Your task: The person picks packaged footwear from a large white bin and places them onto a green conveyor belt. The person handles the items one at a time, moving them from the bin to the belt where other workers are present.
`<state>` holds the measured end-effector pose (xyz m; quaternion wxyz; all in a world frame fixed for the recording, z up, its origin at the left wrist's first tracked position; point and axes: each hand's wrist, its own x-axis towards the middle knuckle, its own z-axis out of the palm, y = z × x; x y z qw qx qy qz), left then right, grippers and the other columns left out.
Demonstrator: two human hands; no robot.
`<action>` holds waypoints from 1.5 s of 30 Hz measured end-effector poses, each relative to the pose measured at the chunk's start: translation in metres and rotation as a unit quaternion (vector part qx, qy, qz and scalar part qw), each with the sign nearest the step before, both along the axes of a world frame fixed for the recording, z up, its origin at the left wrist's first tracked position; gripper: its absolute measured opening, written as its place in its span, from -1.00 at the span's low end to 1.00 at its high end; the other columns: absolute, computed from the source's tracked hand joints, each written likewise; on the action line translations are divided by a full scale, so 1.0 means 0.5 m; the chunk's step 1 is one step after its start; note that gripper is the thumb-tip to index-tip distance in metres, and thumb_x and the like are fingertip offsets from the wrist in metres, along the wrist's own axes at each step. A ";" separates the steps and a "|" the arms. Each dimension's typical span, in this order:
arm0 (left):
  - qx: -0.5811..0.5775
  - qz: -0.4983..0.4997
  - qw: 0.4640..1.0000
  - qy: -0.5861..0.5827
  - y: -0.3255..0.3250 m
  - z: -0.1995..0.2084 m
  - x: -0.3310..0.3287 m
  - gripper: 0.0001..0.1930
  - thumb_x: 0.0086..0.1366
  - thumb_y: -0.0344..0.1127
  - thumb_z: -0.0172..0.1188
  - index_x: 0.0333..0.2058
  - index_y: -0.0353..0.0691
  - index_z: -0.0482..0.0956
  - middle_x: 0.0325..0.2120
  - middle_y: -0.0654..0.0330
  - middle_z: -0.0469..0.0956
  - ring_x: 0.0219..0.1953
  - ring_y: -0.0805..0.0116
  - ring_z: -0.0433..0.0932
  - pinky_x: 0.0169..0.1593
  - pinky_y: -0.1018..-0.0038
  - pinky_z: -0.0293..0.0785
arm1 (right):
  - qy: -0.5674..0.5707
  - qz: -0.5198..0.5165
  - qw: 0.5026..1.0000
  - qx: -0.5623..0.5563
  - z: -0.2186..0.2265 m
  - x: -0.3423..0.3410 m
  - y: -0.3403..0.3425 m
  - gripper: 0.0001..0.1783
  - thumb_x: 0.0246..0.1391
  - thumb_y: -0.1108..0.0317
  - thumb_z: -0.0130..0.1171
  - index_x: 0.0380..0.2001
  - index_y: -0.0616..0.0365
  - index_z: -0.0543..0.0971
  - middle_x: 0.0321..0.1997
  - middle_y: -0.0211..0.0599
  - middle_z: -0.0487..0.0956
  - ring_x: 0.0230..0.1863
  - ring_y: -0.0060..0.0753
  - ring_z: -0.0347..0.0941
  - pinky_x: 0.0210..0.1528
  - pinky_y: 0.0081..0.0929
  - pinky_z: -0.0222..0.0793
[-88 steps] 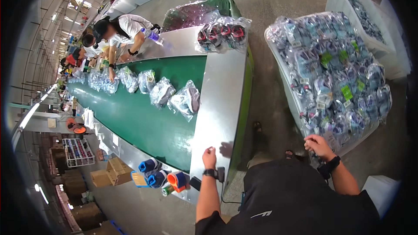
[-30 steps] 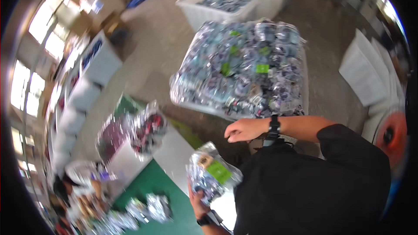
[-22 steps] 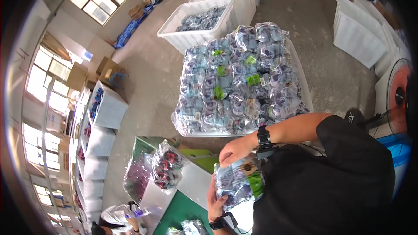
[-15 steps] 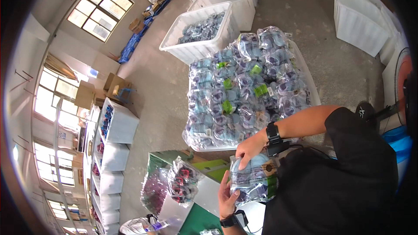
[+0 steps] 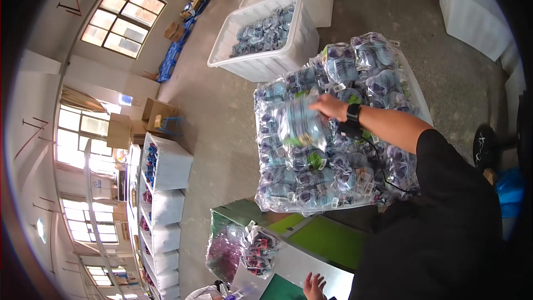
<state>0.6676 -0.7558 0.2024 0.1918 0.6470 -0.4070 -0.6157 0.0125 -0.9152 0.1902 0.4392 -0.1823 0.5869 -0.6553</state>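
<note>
Concrete floor (image 5: pixel 222 105) open | right hand (image 5: pixel 331 105) grips clear bag (image 5: pixel 300 125) | over heap (image 5: pixel 333 150)

Black short-sleeved shirt, bare forearms — a black wristwatch (image 5: pixel 353 114) on the right wrist, a thin black cable (image 5: pixel 383 166) trailing beneath.

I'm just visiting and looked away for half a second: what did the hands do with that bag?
The right hand lifted the clear bag away from the body and over the heaped bags. The left hand let go and dropped to the table. The heap stayed put.
</note>
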 end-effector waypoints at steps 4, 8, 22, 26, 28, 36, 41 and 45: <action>0.031 0.045 0.997 -0.061 0.096 -0.017 0.058 -0.50 0.37 -0.21 0.19 0.22 -0.26 0.38 -0.10 0.02 0.57 -0.12 0.22 0.59 -0.13 0.34 0.60 | -0.062 -0.171 0.983 -0.031 -0.053 -0.099 -0.064 -0.69 0.13 0.15 0.25 -0.43 0.23 0.57 -0.61 -0.37 0.50 -0.65 -0.50 0.44 -0.56 -0.51 0.42; 0.070 0.038 0.991 -0.104 0.161 -0.175 0.186 -0.50 0.37 -0.24 0.20 0.23 -0.20 0.36 -0.17 0.06 0.59 -0.18 0.24 0.61 -0.24 0.36 0.62 | -0.146 -0.247 0.958 -0.009 -0.182 -0.162 -0.078 -0.68 0.15 0.18 0.21 -0.35 0.29 0.53 -0.55 -0.27 0.51 -0.63 -0.45 0.48 -0.57 -0.48 0.48; 0.197 0.087 0.974 -0.064 0.292 -0.367 0.320 -0.51 0.42 -0.05 0.09 0.18 -0.24 0.37 -0.11 0.08 0.52 -0.06 0.20 0.56 -0.18 0.31 0.55 | -0.062 0.112 0.989 0.074 -0.061 0.066 0.005 -0.70 0.24 0.13 0.14 -0.19 0.15 0.57 -0.34 -0.39 0.62 -0.42 -0.56 0.58 -0.51 -0.60 0.40; 0.173 0.118 0.976 -0.054 0.267 -0.394 0.313 -0.51 0.37 -0.02 0.14 0.16 -0.18 0.43 -0.09 0.13 0.55 -0.09 0.27 0.55 -0.21 0.38 0.52 | -0.016 0.131 0.987 0.091 -0.024 0.108 0.019 -0.70 0.24 0.11 0.14 -0.19 0.12 0.58 -0.34 -0.44 0.62 -0.39 -0.58 0.58 -0.45 -0.59 0.41; 0.143 0.131 0.980 -0.050 0.263 -0.404 0.316 -0.50 0.37 -0.06 0.15 0.18 -0.19 0.42 -0.11 0.13 0.57 -0.10 0.28 0.56 -0.18 0.41 0.50 | -0.012 0.159 0.983 0.092 -0.013 0.136 0.028 -0.69 0.24 0.08 0.14 -0.18 0.09 0.58 -0.34 -0.46 0.61 -0.39 -0.58 0.58 -0.44 -0.61 0.41; 0.054 0.230 0.969 -0.069 0.213 -0.319 0.296 -0.60 0.29 -0.29 0.26 0.04 -0.37 0.52 -0.32 0.10 0.63 -0.35 0.30 0.65 -0.43 0.46 0.53 | 0.040 0.230 0.968 0.096 0.062 0.310 0.100 -0.73 0.29 0.17 0.11 -0.17 0.15 0.57 -0.37 -0.44 0.60 -0.40 -0.60 0.57 -0.43 -0.65 0.40; -0.056 0.181 0.929 -0.319 0.218 -0.364 0.443 -0.61 0.11 -0.20 0.39 -0.16 -0.36 0.62 -0.47 0.06 0.59 -0.41 0.21 0.52 -0.25 0.26 0.47 | 0.036 0.220 0.968 0.118 0.057 0.410 0.176 -0.75 0.27 0.18 0.13 -0.18 0.14 0.58 -0.44 -0.44 0.57 -0.46 -0.59 0.51 -0.46 -0.63 0.35; -0.151 0.271 0.833 -0.457 0.211 -0.365 0.553 -0.44 0.09 -0.13 0.36 -0.04 -0.46 0.53 -0.13 -0.20 0.56 -0.03 -0.14 0.51 0.09 0.13 0.41 | 0.064 0.218 0.958 0.177 0.003 0.449 0.233 -0.74 0.30 0.13 0.07 -0.11 0.05 0.55 -0.41 -0.55 0.56 -0.43 -0.65 0.51 -0.42 -0.68 0.35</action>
